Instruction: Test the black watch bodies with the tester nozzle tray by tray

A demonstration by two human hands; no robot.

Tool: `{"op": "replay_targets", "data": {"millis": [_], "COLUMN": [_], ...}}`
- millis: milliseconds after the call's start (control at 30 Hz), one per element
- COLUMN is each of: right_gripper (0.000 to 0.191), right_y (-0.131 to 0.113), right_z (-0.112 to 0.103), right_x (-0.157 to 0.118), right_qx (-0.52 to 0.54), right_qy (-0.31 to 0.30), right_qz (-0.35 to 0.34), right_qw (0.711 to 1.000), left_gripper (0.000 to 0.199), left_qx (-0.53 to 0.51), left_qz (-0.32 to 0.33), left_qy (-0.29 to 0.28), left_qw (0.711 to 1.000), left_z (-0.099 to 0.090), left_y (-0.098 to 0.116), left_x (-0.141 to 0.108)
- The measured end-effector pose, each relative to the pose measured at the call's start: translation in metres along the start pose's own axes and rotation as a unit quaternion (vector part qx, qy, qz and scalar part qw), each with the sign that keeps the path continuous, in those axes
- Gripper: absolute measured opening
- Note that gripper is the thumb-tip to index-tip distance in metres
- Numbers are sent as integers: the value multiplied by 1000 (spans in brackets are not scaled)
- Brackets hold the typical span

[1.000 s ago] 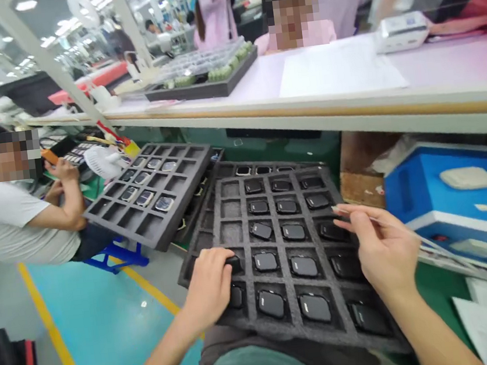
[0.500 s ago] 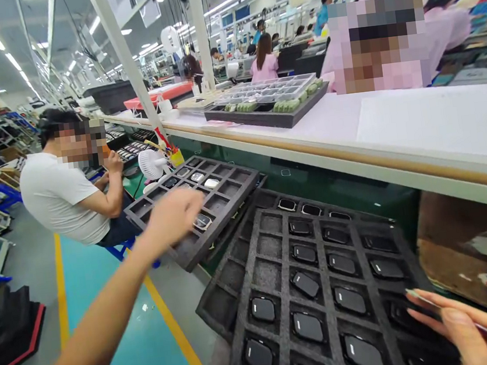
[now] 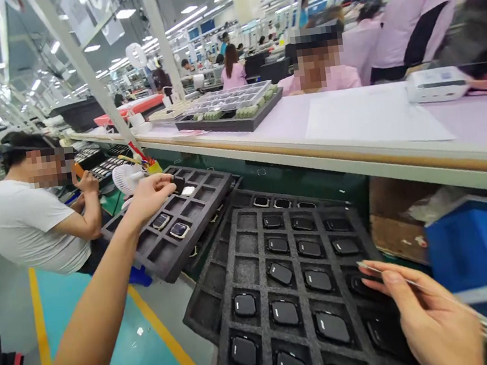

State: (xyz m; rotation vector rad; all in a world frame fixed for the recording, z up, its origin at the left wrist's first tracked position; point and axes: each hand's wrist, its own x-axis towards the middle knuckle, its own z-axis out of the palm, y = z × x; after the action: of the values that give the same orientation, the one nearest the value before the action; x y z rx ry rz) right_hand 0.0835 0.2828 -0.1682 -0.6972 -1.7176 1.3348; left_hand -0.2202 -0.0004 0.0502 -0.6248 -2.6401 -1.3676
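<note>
My left hand reaches over the far black foam tray, its fingertips pinched on a dark watch case. Below the forearm and wrist, two watch cases with pale rims lie in that tray's compartments; a white piece is beside my fingers. My right hand is closed around thin metal tweezers, tips pointing left. It hovers at the right edge of the near foam tray, where several black watch cases sit in compartments; some upper-left compartments hold nothing.
Another foam tray lies under the near one. Behind runs a workbench bearing a tray of green pieces and a white device. A blue box stands right. A co-worker in white sits at left.
My left hand has moved farther over the far tray, and a dark watch case now shows at its fingertips. My right hand still holds the tweezers. The view has turned right.
</note>
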Motion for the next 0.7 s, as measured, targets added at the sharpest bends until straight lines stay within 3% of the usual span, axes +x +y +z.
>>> {"op": "replay_targets", "data": {"millis": [100, 200, 300, 367, 467, 700], "right_gripper": [33, 28, 22, 18, 15, 18], "right_y": [-13, -20, -22, -22, -23, -20], "right_z": [4, 7, 8, 6, 3, 0], "right_x": [2, 7, 14, 16, 17, 17], "right_qx": [30, 94, 130, 122, 93, 107], "right_qy": [0, 30, 60, 64, 47, 16], "right_qz": [11, -21, -73, -112, -149, -149], "right_qw": [999, 995, 987, 984, 983, 983], "left_gripper": [29, 30, 40, 44, 38, 30], "left_qx": [-71, -242, -331, -335, -322, -299], "left_qz": [45, 14, -52, -71, -61, -21], "left_qy": [-78, -196, -295, -323, -352, -362], "left_qw": [993, 950, 895, 882, 877, 883], "left_z": [64, 141, 209, 240, 259, 259], "left_y": [36, 61, 69, 68, 60, 53], "left_x": [-44, -81, -103, -111, -118, -125]}}
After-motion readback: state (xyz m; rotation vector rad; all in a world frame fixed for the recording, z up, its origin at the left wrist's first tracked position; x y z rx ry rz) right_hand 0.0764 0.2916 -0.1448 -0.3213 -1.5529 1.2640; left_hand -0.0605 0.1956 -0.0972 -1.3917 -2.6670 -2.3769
